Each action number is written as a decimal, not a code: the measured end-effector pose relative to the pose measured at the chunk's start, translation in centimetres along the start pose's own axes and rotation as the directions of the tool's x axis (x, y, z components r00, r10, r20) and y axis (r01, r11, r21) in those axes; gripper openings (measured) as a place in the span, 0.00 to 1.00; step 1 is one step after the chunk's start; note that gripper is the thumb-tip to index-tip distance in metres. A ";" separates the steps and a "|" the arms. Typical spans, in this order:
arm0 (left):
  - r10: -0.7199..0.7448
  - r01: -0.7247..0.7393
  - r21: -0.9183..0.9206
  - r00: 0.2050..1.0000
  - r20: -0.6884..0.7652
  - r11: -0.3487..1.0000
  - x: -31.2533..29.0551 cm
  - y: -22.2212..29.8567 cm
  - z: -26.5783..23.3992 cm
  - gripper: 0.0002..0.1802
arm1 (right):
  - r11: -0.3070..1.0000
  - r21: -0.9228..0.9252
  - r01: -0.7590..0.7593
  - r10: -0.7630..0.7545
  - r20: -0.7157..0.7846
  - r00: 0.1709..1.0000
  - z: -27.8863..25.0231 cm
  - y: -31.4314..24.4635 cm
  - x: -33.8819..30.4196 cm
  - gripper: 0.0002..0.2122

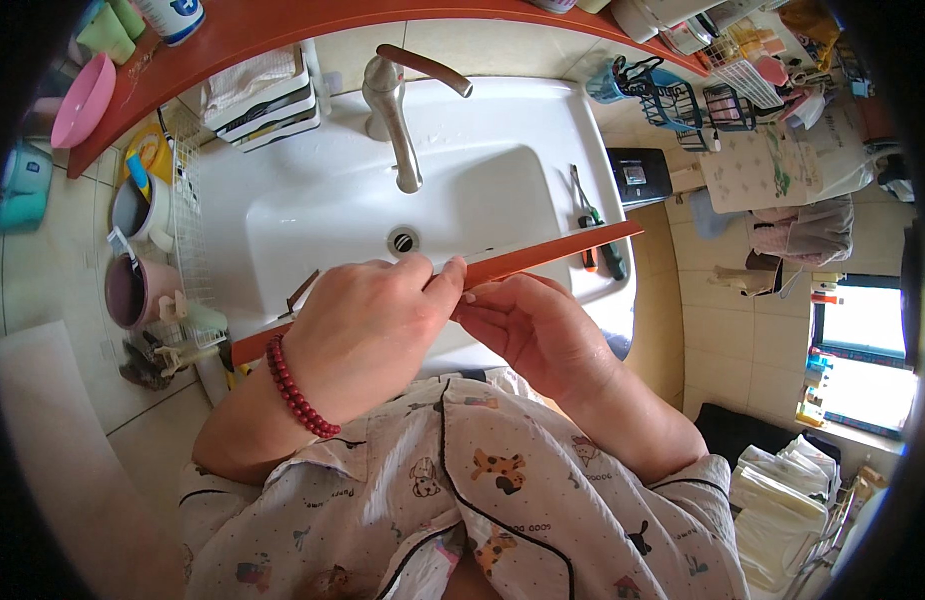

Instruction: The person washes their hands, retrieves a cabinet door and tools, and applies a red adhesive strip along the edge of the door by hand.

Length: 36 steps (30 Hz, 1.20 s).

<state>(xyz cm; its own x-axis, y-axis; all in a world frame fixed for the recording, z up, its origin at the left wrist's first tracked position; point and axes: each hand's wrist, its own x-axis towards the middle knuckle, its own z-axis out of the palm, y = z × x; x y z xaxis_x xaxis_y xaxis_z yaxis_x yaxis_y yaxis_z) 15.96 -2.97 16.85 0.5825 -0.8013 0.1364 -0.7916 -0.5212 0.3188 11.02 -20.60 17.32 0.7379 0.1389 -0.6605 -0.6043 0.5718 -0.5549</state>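
Note:
A long, narrow reddish-brown strip (558, 250) lies slantwise across the sink's near side, its right end higher in view. My left hand (373, 305), with a dark red bead bracelet at the wrist, is closed on the strip's middle and covers much of it. Just right of it, my right hand (528, 320) has its fingers bent and drawn together at the strip's near edge; what lies between the fingertips is partly hidden. Beside my left hand a small, thin brown angled piece (303, 290) sticks up near the strip's left part.
A white sink (483, 185) with a metal faucet (388, 105) is beneath my hands. On its right rim lie an orange-handled screwdriver (589, 258) and a green-handled screwdriver (613, 262). Cups, including a pink cup (133, 290), hang at left; a red shelf (283, 25) runs behind.

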 end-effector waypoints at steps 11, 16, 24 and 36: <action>-0.032 0.031 0.014 0.999 0.018 0.999 0.4 -0.1 -0.1 0.17 | 0.997 0.032 -0.068 0.069 -0.024 0.997 0.2 -0.7 1.6 0.09; -0.029 0.028 0.047 1.000 0.007 0.999 0.4 -0.3 0.2 0.17 | 0.996 0.006 -0.090 0.090 -0.083 0.992 0.9 -0.8 1.8 0.09; -0.021 0.017 0.086 0.999 0.049 0.996 0.8 -0.3 0.0 0.17 | 0.994 0.049 -0.093 0.096 -0.069 0.993 0.5 -0.5 2.4 0.08; 0.048 -0.049 0.179 0.999 0.010 0.983 1.3 -0.3 0.0 0.10 | 0.999 0.018 -0.048 0.049 -0.108 0.993 0.7 0.0 2.8 0.09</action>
<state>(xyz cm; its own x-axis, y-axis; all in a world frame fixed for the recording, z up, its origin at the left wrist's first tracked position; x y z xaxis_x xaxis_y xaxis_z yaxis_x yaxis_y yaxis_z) 16.96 -3.86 16.97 0.5417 -0.8285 0.1419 -0.8396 -0.5252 0.1388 13.26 -19.66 15.81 0.6705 0.0788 -0.7377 -0.6334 0.5786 -0.5139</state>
